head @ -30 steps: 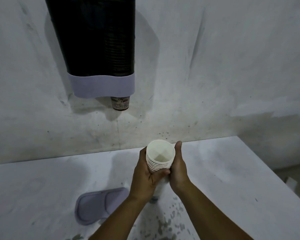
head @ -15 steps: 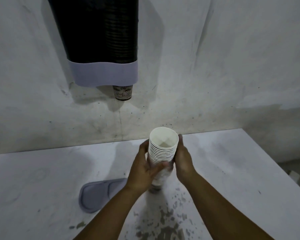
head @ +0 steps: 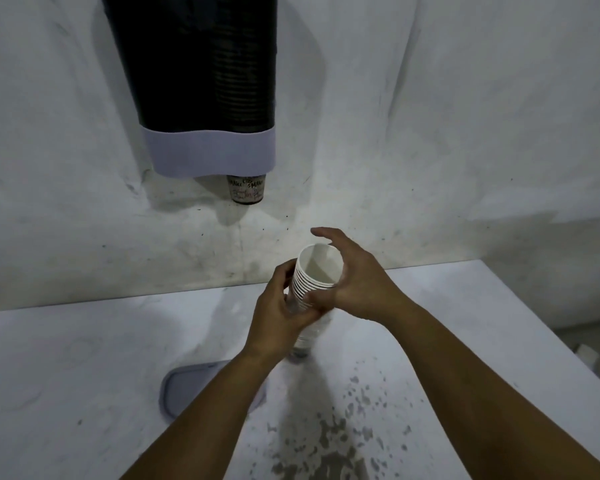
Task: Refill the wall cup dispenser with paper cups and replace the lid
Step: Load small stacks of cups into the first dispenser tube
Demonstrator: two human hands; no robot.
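Observation:
A stack of white paper cups stands tilted above the table, mouth up, in a clear plastic sleeve. My left hand grips the stack's lower part. My right hand cups the top rims from the right, its thumb on the stack and its fingers spread over the mouth. The dark wall dispenser hangs at upper left, with a lilac collar and one printed cup poking out below. The lilac lid lies flat on the table, partly hidden by my left forearm.
A white table runs below the stained white wall. Dark paint speckles mark the table's near middle. The table's right edge falls away to a grey floor at far right.
The stack has risen and more cup rims show above my left hand. My right hand has shifted up from the stack's side to its top, fingers spreading. The view has tilted down.

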